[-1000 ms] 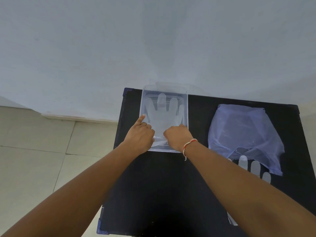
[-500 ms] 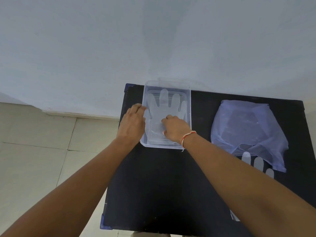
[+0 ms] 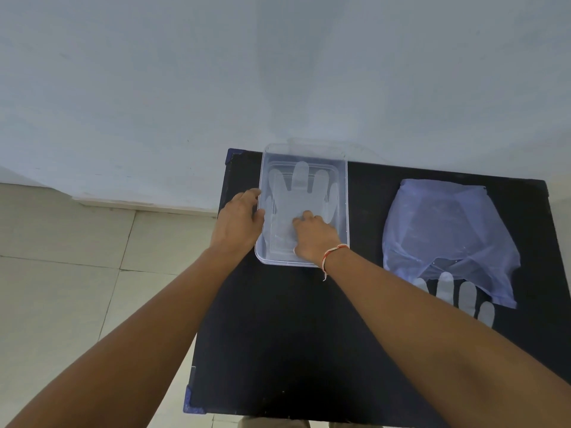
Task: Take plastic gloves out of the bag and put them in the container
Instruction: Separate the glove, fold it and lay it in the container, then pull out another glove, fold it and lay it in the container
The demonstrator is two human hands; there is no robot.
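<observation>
While the left hand [image 3: 239, 222] grips the clear container's [image 3: 344, 211] left wall, the right hand [image 3: 313, 239] presses curled fingers on the plastic glove [image 3: 296, 193] lying flat inside; more gloves [image 3: 460, 293] poke from the bag [image 3: 448, 223] on the black table [image 3: 293, 335]

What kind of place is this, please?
Probably a plain indoor room, maybe a home: a bare pale wall, a tiled floor and a small black table against the wall.
</observation>
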